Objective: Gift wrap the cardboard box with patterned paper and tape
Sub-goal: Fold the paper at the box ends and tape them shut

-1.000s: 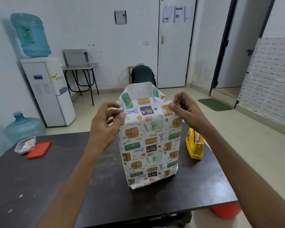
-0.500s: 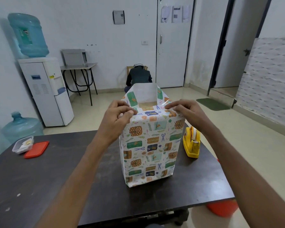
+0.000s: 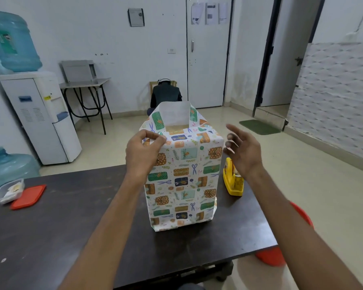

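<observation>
- Boxes: 1 cardboard box (image 3: 175, 128) stands upright near the middle of the dark table (image 3: 71, 227). Its sides are wrapped in 1 sheet of patterned paper (image 3: 182, 176), and only a tan strip of cardboard shows at the open top.
- The near part of the paper is folded down over the top. 1 far flap (image 3: 174, 114) stands upright with its white side toward the camera.
- Hands: 2. The left hand (image 3: 143, 151) pinches the paper at the top left corner between thumb and curled fingers.
- The right hand (image 3: 241, 151) is off the box, just beside its upper right edge. Its fingers are spread and it holds nothing.
- 1 yellow tape dispenser (image 3: 232, 183) sits on the table just right of the box, partly behind the right wrist.
- 1 clear plastic container (image 3: 7, 191) and 1 red lid (image 3: 28, 196) lie side by side at the table's left edge.
- 2 blue water bottles are in the room. 1 is upside down (image 3: 13, 42) on a white dispenser (image 3: 40, 118), and 1 stands on the floor (image 3: 8, 166) beside it.
- The room has white walls and a pale floor. 1 small side table (image 3: 86, 82) carries a grey box.
- 1 person (image 3: 166, 95) is low by the white door (image 3: 208, 59), back to the camera.
- 1 green mat (image 3: 259, 127) lies at the right doorway.
- 1 red round object (image 3: 270, 258) sits on the floor by the table's right edge.
</observation>
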